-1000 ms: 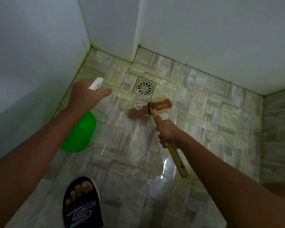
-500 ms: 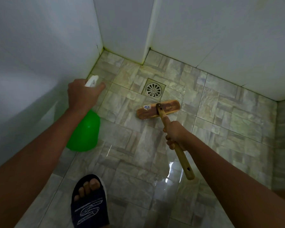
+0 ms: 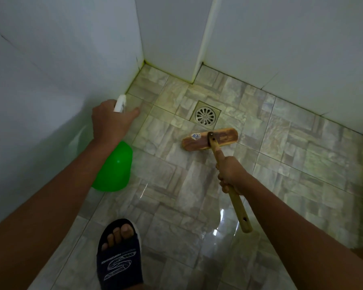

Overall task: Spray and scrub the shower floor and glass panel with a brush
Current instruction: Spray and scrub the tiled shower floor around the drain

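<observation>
Head view shows us the shower floor (image 3: 291,155), wet and shining near our foot, so we judge some spraying is done; scrubbing has hardly started, and the glass panel we cannot identify. Our left hand (image 3: 110,120) holds the green spray bottle (image 3: 115,170). Our right hand (image 3: 231,174) grips the brush (image 3: 211,139), lying beside the drain (image 3: 205,115).

Left hand (image 3: 111,122) grips green spray bottle (image 3: 113,168); right hand (image 3: 232,174) holds brush (image 3: 210,140).
</observation>
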Demonstrator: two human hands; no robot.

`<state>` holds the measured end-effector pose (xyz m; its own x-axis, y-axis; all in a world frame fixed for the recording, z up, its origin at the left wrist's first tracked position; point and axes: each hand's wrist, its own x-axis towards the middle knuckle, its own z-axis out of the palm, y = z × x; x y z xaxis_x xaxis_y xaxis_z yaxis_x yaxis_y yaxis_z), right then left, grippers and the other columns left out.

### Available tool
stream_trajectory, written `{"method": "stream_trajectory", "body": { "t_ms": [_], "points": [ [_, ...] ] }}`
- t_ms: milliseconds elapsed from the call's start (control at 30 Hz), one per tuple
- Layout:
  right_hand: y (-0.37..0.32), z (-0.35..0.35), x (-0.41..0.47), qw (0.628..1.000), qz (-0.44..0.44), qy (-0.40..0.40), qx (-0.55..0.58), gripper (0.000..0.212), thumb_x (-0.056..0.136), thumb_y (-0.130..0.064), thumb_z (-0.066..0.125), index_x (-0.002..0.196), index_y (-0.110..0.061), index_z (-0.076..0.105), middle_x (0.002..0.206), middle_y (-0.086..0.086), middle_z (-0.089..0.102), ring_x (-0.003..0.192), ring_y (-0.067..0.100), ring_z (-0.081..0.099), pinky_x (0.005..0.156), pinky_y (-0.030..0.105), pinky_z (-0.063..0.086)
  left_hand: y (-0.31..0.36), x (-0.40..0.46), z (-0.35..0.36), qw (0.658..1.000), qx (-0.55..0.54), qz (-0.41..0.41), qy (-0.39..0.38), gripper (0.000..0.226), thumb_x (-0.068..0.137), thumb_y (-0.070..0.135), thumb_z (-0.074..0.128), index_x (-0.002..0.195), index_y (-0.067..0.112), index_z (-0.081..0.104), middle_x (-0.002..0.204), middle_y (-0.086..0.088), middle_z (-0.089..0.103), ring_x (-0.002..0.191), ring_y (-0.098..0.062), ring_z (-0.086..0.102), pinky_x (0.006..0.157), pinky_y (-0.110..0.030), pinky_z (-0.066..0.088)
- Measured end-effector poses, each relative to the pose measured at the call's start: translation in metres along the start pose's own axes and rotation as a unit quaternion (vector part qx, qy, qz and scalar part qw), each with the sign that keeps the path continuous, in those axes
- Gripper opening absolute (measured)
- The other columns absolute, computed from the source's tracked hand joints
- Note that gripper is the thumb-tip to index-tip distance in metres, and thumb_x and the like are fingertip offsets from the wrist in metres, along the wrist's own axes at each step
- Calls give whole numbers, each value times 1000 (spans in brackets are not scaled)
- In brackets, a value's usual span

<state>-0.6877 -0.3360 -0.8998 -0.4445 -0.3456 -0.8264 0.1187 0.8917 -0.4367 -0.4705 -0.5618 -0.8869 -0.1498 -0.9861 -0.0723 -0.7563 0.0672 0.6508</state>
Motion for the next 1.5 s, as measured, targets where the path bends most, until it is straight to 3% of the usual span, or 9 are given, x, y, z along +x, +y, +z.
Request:
{"method": "stream_trajectory", "body": {
  "t_ms": [233, 467, 667, 767, 933, 1133, 1300, 1400, 1500],
  "points": [
    [-12, 8, 3, 935, -209, 142, -248, 39, 103, -46, 36, 101, -10, 51, 91, 9, 63, 69, 19, 57, 55, 30, 37, -20, -10, -10, 999, -37, -11, 37, 53, 81, 49, 80, 53, 18, 47, 60, -21, 58, 58, -30, 58, 58, -38, 40],
    [-151, 48, 22, 835, -385, 63, -388, 46, 105, -45, 29, 109, -6, 54, 100, 14, 60, 90, 29, 57, 71, 31, 35, -43, -12, -34, 995, -43, 56, 76, 51, 79, 40, 83, 59, 5, 51, 56, -18, 51, 55, -19, 45, 51, -43, 42],
    [-243, 94, 55, 820, -367, 32, -439, 38, 107, -20, 31, 135, -1, 49, 128, 25, 55, 117, 38, 54, 90, 38, 42, -51, -16, -36, 992, -79, 71, 73, 52, 78, 36, 83, 61, 0, 51, 57, -21, 52, 55, -18, 43, 50, -36, 39],
    [-247, 100, 71, 771, -378, 21, -513, 39, 109, -20, 24, 131, 2, 47, 126, 28, 54, 113, 39, 56, 87, 40, 42, -56, -16, -38, 991, -105, 61, 55, 57, 78, 45, 79, 69, -7, 57, 68, -30, 60, 59, -18, 48, 54, -44, 44],
    [-241, 95, 87, 722, -386, 41, -572, 49, 108, -35, 23, 129, 0, 50, 121, 22, 57, 100, 34, 58, 70, 33, 44, -51, -20, -40, 989, -120, 76, 36, 54, 81, 40, 80, 69, -6, 55, 62, -23, 51, 57, -17, 44, 50, -31, 35],
    [-208, 39, 77, 664, -336, 15, -667, 54, 105, -10, 28, 156, -21, 16, 95, 18, 48, 70, 25, 53, 59, 30, 39, -50, -22, -50, 991, -118, 64, 20, 53, 82, 39, 81, 69, -5, 55, 65, -29, 56, 56, -17, 45, 50, -30, 32],
    [-232, 73, 79, 681, -349, 39, -643, 57, 101, -3, 34, 154, -19, 22, 98, 14, 54, 62, 22, 56, 47, 32, 48, -51, -20, -41, 987, -157, 42, 8, 51, 79, 41, 77, 76, -7, 59, 70, -31, 57, 60, -17, 46, 54, -41, 40],
    [-261, 108, 92, 684, -340, 21, -644, 58, 101, -7, 33, 154, -23, 18, 94, 18, 52, 55, 24, 58, 31, 27, 45, -48, -18, -34, 985, -167, 45, -7, 47, 76, 42, 75, 67, 3, 50, 61, -15, 42, 57, -7, 36, 53, -34, 32],
    [-261, 102, 72, 694, -334, 12, -638, 49, 104, -13, 30, 152, -22, 25, 91, 15, 55, 60, 26, 62, 38, 24, 46, -44, -16, -33, 983, -177, 36, -16, 44, 77, 32, 80, 61, 16, 42, 60, -2, 37, 54, -7, 32, 51, -27, 26]
  ]
}}
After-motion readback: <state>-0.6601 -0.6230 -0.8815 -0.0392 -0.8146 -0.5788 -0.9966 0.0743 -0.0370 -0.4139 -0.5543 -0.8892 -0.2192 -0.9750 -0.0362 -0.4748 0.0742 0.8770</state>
